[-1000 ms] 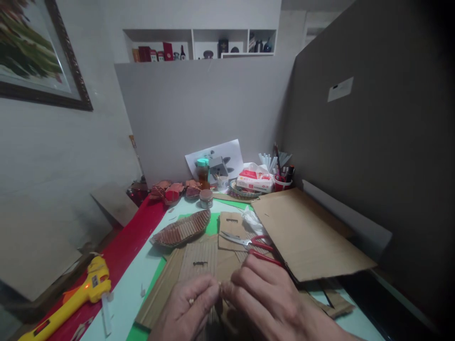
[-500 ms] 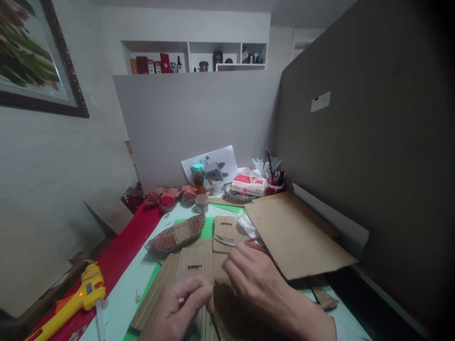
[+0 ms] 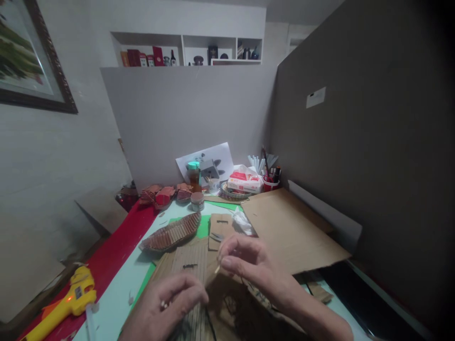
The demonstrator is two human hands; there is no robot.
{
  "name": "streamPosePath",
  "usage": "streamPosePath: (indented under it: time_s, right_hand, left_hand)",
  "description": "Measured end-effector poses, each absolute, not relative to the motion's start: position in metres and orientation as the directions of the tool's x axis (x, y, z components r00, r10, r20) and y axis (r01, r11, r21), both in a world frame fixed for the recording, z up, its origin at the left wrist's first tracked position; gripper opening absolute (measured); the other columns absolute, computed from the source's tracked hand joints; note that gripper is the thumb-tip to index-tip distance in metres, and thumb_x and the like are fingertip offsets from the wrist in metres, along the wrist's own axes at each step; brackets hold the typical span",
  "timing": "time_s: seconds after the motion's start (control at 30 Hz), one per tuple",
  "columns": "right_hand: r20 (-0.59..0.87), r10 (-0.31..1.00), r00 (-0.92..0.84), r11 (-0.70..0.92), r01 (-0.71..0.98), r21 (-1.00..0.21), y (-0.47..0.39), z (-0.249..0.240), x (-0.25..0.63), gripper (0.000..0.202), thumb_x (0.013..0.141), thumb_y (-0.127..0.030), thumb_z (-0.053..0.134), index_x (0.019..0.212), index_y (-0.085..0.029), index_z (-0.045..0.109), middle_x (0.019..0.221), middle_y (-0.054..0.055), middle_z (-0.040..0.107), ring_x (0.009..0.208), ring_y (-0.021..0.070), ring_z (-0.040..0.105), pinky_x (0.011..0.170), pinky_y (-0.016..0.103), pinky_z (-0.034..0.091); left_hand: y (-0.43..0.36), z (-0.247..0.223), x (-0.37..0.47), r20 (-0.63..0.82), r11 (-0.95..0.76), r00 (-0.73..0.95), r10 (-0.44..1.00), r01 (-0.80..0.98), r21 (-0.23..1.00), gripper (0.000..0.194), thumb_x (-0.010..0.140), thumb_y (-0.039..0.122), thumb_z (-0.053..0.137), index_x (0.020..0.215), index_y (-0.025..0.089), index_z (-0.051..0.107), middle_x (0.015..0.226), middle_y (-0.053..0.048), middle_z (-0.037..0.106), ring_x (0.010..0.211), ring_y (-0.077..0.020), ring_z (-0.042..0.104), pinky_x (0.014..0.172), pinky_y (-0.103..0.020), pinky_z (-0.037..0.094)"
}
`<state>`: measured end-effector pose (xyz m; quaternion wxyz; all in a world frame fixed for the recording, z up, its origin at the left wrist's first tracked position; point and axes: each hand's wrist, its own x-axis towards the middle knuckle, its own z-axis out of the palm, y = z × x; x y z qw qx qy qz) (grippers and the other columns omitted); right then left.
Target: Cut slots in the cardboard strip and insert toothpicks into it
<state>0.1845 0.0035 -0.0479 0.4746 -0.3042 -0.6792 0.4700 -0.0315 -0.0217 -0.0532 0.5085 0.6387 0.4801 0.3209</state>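
Note:
My right hand is pinched on a short, thin pale stick, above brown cardboard. My left hand is curled over a ribbed wooden strip panel, with small pale bits showing between its fingers; their exact kind is unclear. Beyond my right fingers the scissors show only their blades. Past them lies a small cardboard piece with a dark mark. A boat-shaped, ribbed cardboard form rests to the left. Under my right forearm, a rounded patterned edge is partly hidden.
A yellow glue gun lies at the left on red cloth. A large cardboard sheet covers the right side. At the back stand a jar, a teal-lidded bottle, a tissue pack and a cup of pens.
My hands have moved apart, and my right fingers have turned so the thin stick shows. The scissors' red handles are now covered by my right hand. The view has shifted slightly.

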Motion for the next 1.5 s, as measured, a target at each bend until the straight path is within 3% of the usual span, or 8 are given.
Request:
streamPosePath:
  time_s: [0.13, 0.33, 0.5, 0.63, 0.8, 0.97, 1.33, 1.5]
  right_hand:
    - [0.394, 0.84, -0.374, 0.41, -0.039, -0.911, -0.008, -0.04, 0.178, 0.012, 0.085, -0.026, 0.068, 0.079, -0.016, 0.068, 0.081, 0.002, 0.061, 0.078, 0.0167, 0.055, 0.071, 0.027, 0.043]
    - [0.373, 0.878, -0.3, 0.375, -0.051, -0.925, -0.01, -0.04, 0.181, 0.014, 0.086, -0.03, 0.066, 0.079, -0.018, 0.064, 0.08, 0.001, 0.06, 0.074, 0.0165, 0.055, 0.067, 0.027, 0.043]
    - [0.396, 0.912, -0.104, 0.405, 0.091, -0.91, 0.001, -0.044, 0.196, 0.042, 0.099, -0.041, 0.052, 0.064, -0.02, 0.05, 0.065, -0.002, 0.047, 0.063, 0.0151, 0.043, 0.059, 0.029, 0.033]
    - [0.425, 0.872, -0.243, 0.466, 0.145, -0.873, -0.004, -0.043, 0.187, 0.007, 0.089, -0.025, 0.068, 0.093, -0.019, 0.067, 0.088, 0.0, 0.062, 0.081, 0.0168, 0.057, 0.071, 0.027, 0.044]
    - [0.417, 0.832, -0.365, 0.474, 0.079, -0.877, -0.013, -0.044, 0.174, 0.013, 0.092, -0.024, 0.067, 0.081, -0.019, 0.07, 0.08, -0.001, 0.068, 0.078, 0.0145, 0.063, 0.073, 0.025, 0.048]
    - [0.391, 0.862, -0.323, 0.434, 0.073, -0.898, -0.01, -0.048, 0.175, 0.02, 0.09, -0.04, 0.072, 0.087, -0.02, 0.071, 0.08, 0.002, 0.068, 0.076, 0.018, 0.064, 0.07, 0.029, 0.052]
    - [0.338, 0.903, -0.266, 0.34, -0.039, -0.94, -0.002, -0.049, 0.18, 0.027, 0.092, -0.046, 0.069, 0.091, -0.02, 0.062, 0.075, 0.001, 0.065, 0.064, 0.0138, 0.061, 0.062, 0.025, 0.051]
    - [0.351, 0.894, -0.277, 0.347, -0.065, -0.935, -0.008, -0.045, 0.179, 0.012, 0.1, -0.029, 0.058, 0.091, -0.021, 0.059, 0.079, -0.003, 0.061, 0.062, 0.0078, 0.055, 0.059, 0.017, 0.047]
  left_hand:
    - [-0.022, -0.046, -0.015, -0.063, 0.009, 0.285, 0.956, 0.188, 0.982, 0.055, 0.071, 0.072, 0.068, 0.086, 0.019, 0.069, 0.058, 0.007, 0.04, 0.058, -0.0144, 0.033, 0.055, -0.026, 0.024]
    - [-0.026, -0.047, -0.009, -0.049, 0.025, 0.209, 0.977, 0.114, 0.993, 0.048, 0.07, 0.065, 0.075, 0.066, 0.018, 0.067, 0.06, 0.005, 0.046, 0.059, -0.0123, 0.035, 0.054, -0.025, 0.024]
    - [-0.026, -0.053, -0.011, -0.135, 0.135, 0.246, 0.96, 0.017, 0.991, 0.043, 0.078, 0.062, 0.07, 0.071, 0.02, 0.066, 0.05, 0.012, 0.024, 0.046, -0.0084, 0.015, 0.046, -0.025, 0.009]
    - [-0.026, -0.058, -0.01, -0.146, 0.181, 0.276, 0.95, -0.106, 0.978, 0.031, 0.084, 0.05, 0.069, 0.073, 0.021, 0.065, 0.052, 0.011, 0.026, 0.046, -0.0084, 0.013, 0.046, -0.026, 0.01]
    - [-0.027, -0.062, -0.006, -0.17, 0.243, 0.302, 0.938, -0.226, 0.943, 0.025, 0.085, 0.038, 0.071, 0.072, 0.018, 0.063, 0.068, 0.003, 0.046, 0.054, -0.0093, 0.023, 0.05, -0.026, 0.015]
    - [-0.028, -0.058, -0.004, -0.174, 0.294, 0.343, 0.923, -0.335, 0.895, 0.026, 0.097, 0.031, 0.054, 0.078, 0.018, 0.065, 0.052, 0.01, 0.03, 0.047, -0.0085, 0.009, 0.045, -0.024, 0.011]
    - [-0.031, -0.046, -0.008, -0.208, 0.384, 0.358, 0.91, -0.541, 0.748, 0.022, 0.092, 0.006, 0.051, 0.088, 0.013, 0.071, 0.077, -0.008, 0.067, 0.053, -0.0113, 0.05, 0.05, -0.024, 0.045]
    - [-0.018, -0.055, -0.008, -0.28, 0.377, 0.255, 0.926, -0.679, 0.63, 0.022, 0.09, -0.002, 0.052, 0.087, 0.009, 0.071, 0.089, -0.009, 0.069, 0.077, -0.0133, 0.067, 0.075, -0.026, 0.056]
